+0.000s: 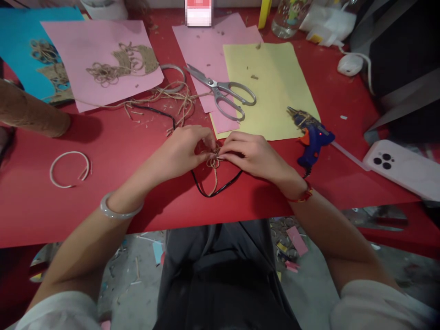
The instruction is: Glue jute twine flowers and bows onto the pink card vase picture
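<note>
Between my fingertips, close to the table's front edge, is a small looped twine flower [215, 158]. My left hand [187, 149] pinches it from the left side. From the right, my right hand [252, 153] has thumb and fingers pressed together on the same loops. A strand of twine hangs from the flower toward me. Under both hands runs a black cord [209, 196], curving out in front of them. Loose twine [182, 98] lies tangled just beyond my left hand. Steel scissors [223, 94] rest past my hands, blades pointing left.
A blue glue gun [311, 140] with a lit red light lies at right, beside a white phone [405, 167]. Pink paper [68, 46] at left carries glued twine shapes. Yellow paper [275, 87] lies behind. A cardboard tube [30, 110] and white ring [70, 153] are at left.
</note>
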Demonstrator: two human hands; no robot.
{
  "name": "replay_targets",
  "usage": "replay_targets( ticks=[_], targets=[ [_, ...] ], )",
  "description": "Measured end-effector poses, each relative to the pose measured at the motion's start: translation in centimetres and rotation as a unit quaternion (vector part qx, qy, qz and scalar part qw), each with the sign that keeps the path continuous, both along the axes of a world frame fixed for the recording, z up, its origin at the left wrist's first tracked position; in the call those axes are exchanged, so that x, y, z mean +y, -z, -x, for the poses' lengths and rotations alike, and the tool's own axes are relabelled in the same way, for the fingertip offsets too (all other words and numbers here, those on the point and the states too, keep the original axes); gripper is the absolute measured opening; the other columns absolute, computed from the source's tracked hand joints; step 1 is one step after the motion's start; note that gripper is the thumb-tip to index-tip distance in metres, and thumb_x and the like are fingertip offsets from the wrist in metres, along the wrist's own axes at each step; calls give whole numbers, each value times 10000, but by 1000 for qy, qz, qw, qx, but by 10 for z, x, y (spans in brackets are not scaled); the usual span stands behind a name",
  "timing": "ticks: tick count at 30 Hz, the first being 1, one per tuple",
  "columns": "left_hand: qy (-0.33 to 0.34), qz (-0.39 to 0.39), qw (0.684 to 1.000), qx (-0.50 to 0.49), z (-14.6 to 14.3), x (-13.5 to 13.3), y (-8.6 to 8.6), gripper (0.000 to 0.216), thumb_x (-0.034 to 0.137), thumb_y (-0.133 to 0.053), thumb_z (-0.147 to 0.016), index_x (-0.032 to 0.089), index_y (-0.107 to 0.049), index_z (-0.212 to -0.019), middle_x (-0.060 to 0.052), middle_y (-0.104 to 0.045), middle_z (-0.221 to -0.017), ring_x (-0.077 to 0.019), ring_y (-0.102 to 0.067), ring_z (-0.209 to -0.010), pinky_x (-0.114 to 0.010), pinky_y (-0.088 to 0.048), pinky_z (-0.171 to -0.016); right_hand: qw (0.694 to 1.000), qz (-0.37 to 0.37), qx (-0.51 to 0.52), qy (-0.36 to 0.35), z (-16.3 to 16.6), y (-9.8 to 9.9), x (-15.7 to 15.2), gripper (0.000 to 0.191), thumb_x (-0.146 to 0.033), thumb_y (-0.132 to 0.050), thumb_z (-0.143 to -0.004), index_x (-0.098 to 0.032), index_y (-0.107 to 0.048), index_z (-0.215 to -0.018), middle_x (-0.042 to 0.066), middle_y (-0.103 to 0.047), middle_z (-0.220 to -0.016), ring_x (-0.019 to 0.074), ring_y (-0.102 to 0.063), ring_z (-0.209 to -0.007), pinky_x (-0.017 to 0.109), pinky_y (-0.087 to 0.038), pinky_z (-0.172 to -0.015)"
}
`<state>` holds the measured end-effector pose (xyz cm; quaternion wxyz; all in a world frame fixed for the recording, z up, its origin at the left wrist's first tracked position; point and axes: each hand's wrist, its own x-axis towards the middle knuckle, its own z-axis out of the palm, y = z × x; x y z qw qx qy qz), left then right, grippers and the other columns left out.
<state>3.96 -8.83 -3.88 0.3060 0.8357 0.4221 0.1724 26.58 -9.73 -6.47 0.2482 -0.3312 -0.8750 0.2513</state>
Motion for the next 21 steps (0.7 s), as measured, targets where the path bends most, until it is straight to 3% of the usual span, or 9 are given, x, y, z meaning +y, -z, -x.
replay_targets(
  ticks=[14, 21],
  targets=[
    [-9, 24, 1000, -9, 1, -1, -1, 148, 301, -678, -855, 170, -688, -924, -50, -743, -918, -181, -674, -820, -299, -506, -764, 999, 0, 35, 20, -1, -6, -2, 163, -271, -619, -980, -204, -749, -907, 72, -708, -942, 205, -647, -867, 341, -495, -786],
    [-9, 30, 999, -6, 0, 0, -2, 110, 263, -671, -851, 173, -689, -912, -45, -738, -890, -174, -666, -798, -296, -500, -751, 987, 43, 69, 141, -3, 0, 2, 208, -363, -634, -965, -187, -715, -888, 57, -679, -876, 167, -547, -707, 319, -430, -680]
  ],
)
